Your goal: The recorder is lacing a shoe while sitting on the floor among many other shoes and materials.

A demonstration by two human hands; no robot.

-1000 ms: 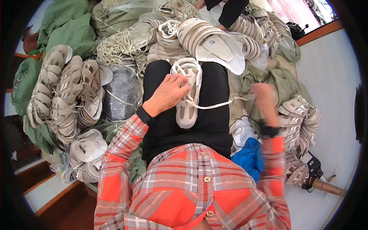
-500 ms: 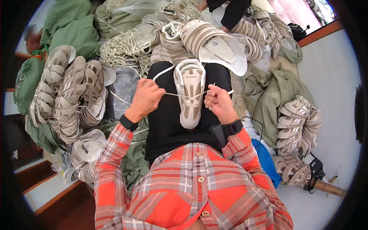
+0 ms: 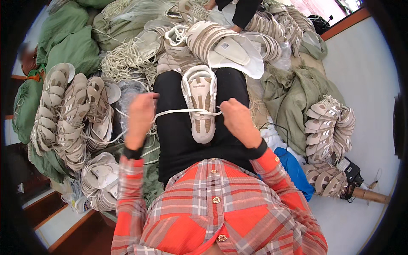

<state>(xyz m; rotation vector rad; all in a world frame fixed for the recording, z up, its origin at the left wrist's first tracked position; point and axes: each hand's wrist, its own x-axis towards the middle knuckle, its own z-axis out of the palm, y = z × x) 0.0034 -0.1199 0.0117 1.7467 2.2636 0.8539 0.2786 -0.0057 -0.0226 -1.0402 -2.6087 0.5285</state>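
A beige and white shoe upper [image 3: 199,91] rests upright between my black-clad knees, its toe toward me. Across its front runs a cream shoelace [image 3: 174,111], threaded through the lower eyelets and drawn out to both sides. To the left of the shoe, my left hand [image 3: 142,114] is blurred by motion, its fingers closed around the lace. Close by the shoe's right side, my right hand [image 3: 238,117] is a fist gripping the short right part of the lace. A length of lace also trails to the left past my left hand.
Stacked shoe uppers [image 3: 70,119] lie at left, with more uppers [image 3: 329,127] at right. Beyond my knees are a tangle of laces [image 3: 127,59] and white-lined shoe parts [image 3: 231,51]. Green sacks [image 3: 70,42] stand at far left. Another person's dark-sleeved arm [image 3: 246,12] shows at the top.
My left hand has moved left and somewhat down, away from the shoe. The lace now lies wider and flatter across the shoe's front. My right hand has shifted slightly left and down.
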